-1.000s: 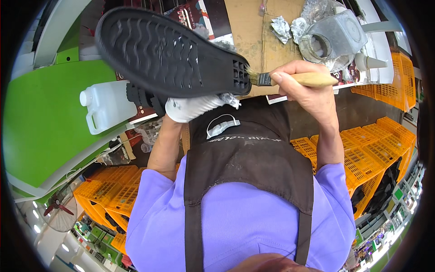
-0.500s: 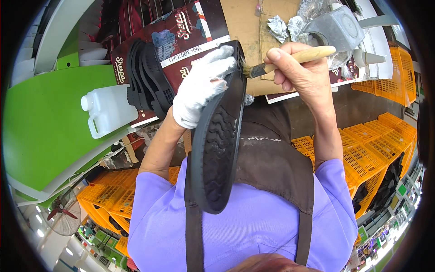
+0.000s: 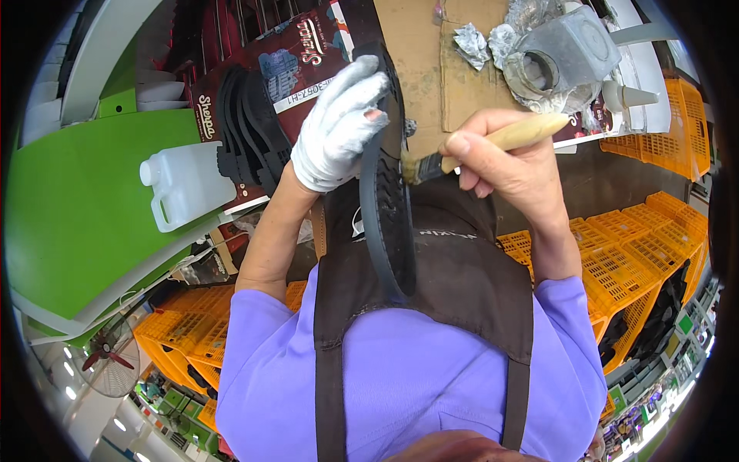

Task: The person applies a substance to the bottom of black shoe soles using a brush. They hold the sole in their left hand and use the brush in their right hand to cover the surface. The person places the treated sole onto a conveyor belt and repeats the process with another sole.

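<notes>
My left hand (image 3: pixel 339 127), in a white glove with a hole at one finger, grips a black shoe sole (image 3: pixel 375 204) near its far end. The sole is tilted on edge, its near end hanging in front of my apron. In my bare right hand (image 3: pixel 504 158) is a paintbrush (image 3: pixel 531 131) with a pale wooden handle, fingers pinched round it. Its bristles touch or nearly touch the sole's right edge about midway; exact contact is hard to tell. A cut-open clear plastic jug (image 3: pixel 573 50) lies on its side beyond my right hand.
Several black soles (image 3: pixel 248 127) stand stacked on dark red boxes to the left, beside a white plastic jug (image 3: pixel 185 185). Crumpled foil (image 3: pixel 471 46) and a nozzle bottle (image 3: pixel 627 97) lie on the bench's cardboard (image 3: pixel 416 35). Orange crates (image 3: pixel 623 246) line both sides behind.
The sole has turned more onto its edge, and its near end has risen away from me. The brush has moved nearer to me along the sole's right edge.
</notes>
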{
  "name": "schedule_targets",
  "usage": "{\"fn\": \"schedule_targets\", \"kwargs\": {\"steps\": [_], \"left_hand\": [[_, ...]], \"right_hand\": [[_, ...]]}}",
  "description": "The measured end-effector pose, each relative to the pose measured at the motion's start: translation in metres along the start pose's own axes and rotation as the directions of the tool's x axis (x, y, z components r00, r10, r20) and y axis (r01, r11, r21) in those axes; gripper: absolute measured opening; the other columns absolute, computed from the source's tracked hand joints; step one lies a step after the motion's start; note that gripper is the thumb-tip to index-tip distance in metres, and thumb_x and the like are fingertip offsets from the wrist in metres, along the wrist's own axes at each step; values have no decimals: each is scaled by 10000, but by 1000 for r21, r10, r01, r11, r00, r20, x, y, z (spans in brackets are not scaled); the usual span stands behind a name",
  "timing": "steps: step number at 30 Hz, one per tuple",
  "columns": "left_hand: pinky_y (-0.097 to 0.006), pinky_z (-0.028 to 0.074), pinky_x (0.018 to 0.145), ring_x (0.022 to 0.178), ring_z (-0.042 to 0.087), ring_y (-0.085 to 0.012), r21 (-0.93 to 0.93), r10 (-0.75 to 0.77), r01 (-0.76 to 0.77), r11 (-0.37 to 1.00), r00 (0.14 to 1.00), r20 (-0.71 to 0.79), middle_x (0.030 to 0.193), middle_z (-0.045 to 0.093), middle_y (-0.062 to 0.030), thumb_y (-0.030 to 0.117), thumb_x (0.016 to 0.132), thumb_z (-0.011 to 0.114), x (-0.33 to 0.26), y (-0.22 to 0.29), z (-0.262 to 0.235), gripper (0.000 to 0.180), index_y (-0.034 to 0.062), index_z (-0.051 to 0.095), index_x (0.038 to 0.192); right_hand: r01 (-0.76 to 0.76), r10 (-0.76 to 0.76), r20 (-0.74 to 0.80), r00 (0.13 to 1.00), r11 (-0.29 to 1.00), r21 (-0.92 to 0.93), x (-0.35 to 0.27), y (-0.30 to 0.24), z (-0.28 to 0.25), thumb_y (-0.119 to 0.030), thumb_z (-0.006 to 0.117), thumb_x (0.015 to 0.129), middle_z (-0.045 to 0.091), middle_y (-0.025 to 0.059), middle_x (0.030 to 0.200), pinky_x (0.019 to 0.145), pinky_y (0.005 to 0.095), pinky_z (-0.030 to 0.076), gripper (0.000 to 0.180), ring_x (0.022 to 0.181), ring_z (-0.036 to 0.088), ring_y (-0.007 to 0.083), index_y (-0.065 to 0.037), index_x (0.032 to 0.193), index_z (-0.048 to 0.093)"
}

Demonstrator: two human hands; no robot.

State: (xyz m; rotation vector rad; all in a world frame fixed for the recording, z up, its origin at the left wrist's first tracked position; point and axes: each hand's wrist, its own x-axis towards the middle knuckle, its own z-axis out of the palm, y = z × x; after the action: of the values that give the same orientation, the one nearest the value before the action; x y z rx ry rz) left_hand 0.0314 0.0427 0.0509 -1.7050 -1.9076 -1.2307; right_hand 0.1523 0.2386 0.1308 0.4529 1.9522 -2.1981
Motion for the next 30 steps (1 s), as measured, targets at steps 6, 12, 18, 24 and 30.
{"fn": "schedule_targets", "kwargs": {"steps": [6,12,18,24,30], "left_hand": [[-450,461,896,1107,512,-408,59,-14,17,998,998,-57,1175,537,-186,-9,808,566,-14,-19,9,308,90,508,1094],[-425,457,903,1085,541,-320,-927,-825,374,-9,521,218,1181,542,-176,148,819,611,-25,-21,17,368,89,505,1166],[-362,371,972,1092,525,-235,-552,-759,647,526,650,39,1163,548,-124,214,847,539,5,27,8,459,12,444,1248],[-388,473,861,974,585,-270,-908,-717,125,-399,575,395,1219,500,-183,488,937,252,-1,45,18,622,17,333,1336],[-385,484,832,960,585,-276,-968,-566,129,-216,791,232,1161,545,-169,498,949,238,128,24,-41,610,27,364,1316]], "right_hand": [[-101,86,137,987,989,111,5,17,-10,-242,623,856,560,34,521,327,167,354,275,369,469,50,3,732,633],[-138,86,116,989,805,577,16,36,-31,-337,438,953,426,5,426,257,179,265,381,274,337,66,-7,808,564],[-37,88,-22,996,620,784,16,53,-63,-329,457,948,468,10,473,275,185,275,350,306,361,67,-29,824,588],[66,15,-90,996,559,826,15,60,-86,-345,445,951,477,-1,491,287,181,277,343,334,369,61,-57,816,574],[133,-7,-154,988,542,830,12,57,-95,-334,488,934,486,0,494,288,170,270,325,340,373,56,-60,788,582]]}}
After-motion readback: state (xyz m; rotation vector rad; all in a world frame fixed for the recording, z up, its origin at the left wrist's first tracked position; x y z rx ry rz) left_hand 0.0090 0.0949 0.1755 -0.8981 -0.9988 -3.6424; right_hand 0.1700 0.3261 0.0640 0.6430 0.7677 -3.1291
